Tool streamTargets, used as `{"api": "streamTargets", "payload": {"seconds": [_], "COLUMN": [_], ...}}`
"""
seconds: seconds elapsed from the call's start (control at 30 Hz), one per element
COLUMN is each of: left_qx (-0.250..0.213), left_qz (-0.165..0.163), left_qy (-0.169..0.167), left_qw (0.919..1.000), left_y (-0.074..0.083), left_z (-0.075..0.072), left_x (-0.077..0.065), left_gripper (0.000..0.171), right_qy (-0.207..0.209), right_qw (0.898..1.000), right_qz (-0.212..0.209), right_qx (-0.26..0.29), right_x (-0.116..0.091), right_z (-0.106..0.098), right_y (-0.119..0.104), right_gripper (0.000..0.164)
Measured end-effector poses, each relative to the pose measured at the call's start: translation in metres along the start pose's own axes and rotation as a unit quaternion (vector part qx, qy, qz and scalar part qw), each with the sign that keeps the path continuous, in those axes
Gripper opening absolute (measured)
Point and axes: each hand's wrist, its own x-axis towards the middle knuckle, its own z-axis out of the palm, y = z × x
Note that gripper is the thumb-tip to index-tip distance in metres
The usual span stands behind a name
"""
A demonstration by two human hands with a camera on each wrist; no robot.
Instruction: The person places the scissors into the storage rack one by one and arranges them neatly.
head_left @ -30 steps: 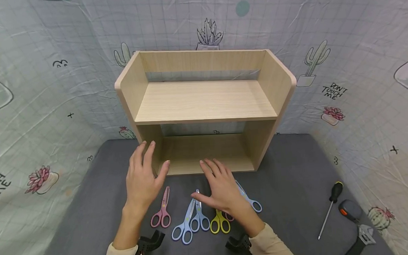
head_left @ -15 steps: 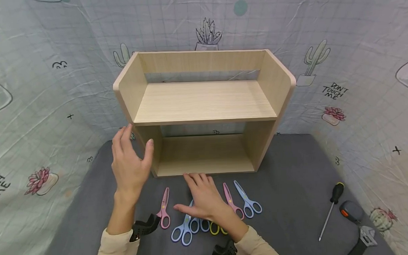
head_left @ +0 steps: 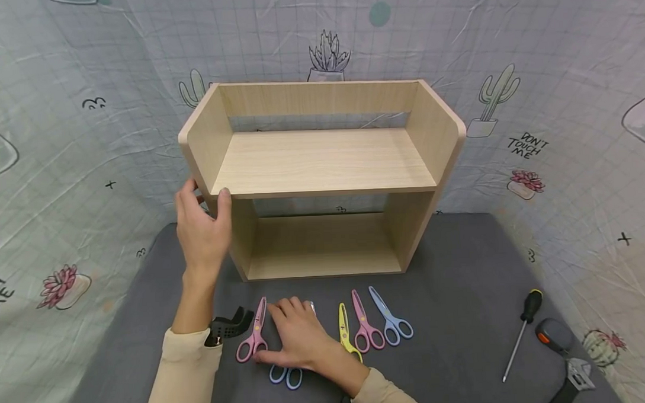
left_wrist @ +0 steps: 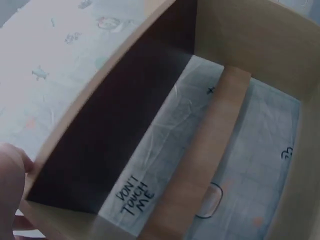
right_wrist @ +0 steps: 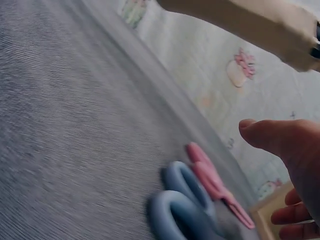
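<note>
A pale wooden two-tier shelf [head_left: 323, 160] stands at the back of the grey mat. At its left side panel [head_left: 237, 240], my left hand [head_left: 202, 238] grips the edge, thumb in front and fingers around the outside. My right hand [head_left: 300, 340] hovers low over the scissors with fingers loosely spread, holding nothing. Its thumb reaches across the left pink scissors [head_left: 258, 327] in the head view; the right wrist view shows it apart from them. Blue scissors [right_wrist: 161, 220] lie under this hand, mostly hidden in the head view. Another pair there is almost wholly covered.
Yellow scissors [head_left: 344, 325], a second pink pair [head_left: 363, 324] and a blue pair [head_left: 387, 315] lie to the right. A screwdriver [head_left: 529, 310], a black tape measure [head_left: 554, 334] and an adjustable wrench [head_left: 578, 373] lie at the far right. Patterned cloth surrounds the mat.
My left hand has moved up and left onto the shelf's side panel and grips it. My right hand has moved left and nearer, uncovering the yellow and right-hand scissors.
</note>
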Motion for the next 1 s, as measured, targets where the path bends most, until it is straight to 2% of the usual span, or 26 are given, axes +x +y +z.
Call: {"api": "streamTargets", "payload": {"seconds": [0.13, 0.27, 0.37, 0.53, 0.7, 0.97, 1.0], "left_qx": [-0.030, -0.047, -0.055, -0.059, -0.069, -0.099, -0.105], "left_qz": [-0.027, -0.029, -0.030, -0.030, -0.023, -0.028, -0.030], "left_qy": [0.001, 0.022, 0.030, 0.033, 0.058, 0.082, 0.081], "left_qw": [0.9992, 0.9982, 0.9976, 0.9973, 0.9956, 0.9913, 0.9908], "left_y": [-0.003, -0.006, -0.008, -0.011, -0.013, -0.015, -0.010], "left_z": [0.006, 0.007, 0.008, 0.009, 0.011, 0.013, 0.012], "left_x": [0.011, 0.016, 0.017, 0.016, 0.016, 0.015, 0.014], "left_gripper": [0.059, 0.049, 0.042, 0.041, 0.040, 0.037, 0.036], "right_qy": [0.006, 0.020, 0.030, 0.049, 0.068, 0.079, 0.080], "right_qw": [1.000, 0.999, 0.998, 0.996, 0.994, 0.993, 0.993], "right_qz": [-0.018, -0.035, -0.043, -0.050, -0.054, -0.045, -0.044], "right_qx": [-0.014, -0.029, -0.036, -0.048, -0.059, -0.071, -0.072], "right_x": [-0.001, -0.003, -0.004, -0.005, -0.005, -0.003, -0.003], "right_z": [0.009, 0.017, 0.024, 0.030, 0.033, 0.038, 0.038], "right_y": [-0.006, -0.011, -0.014, -0.018, -0.020, -0.019, -0.019], "right_gripper": [0.083, 0.076, 0.072, 0.071, 0.069, 0.053, 0.052]}}
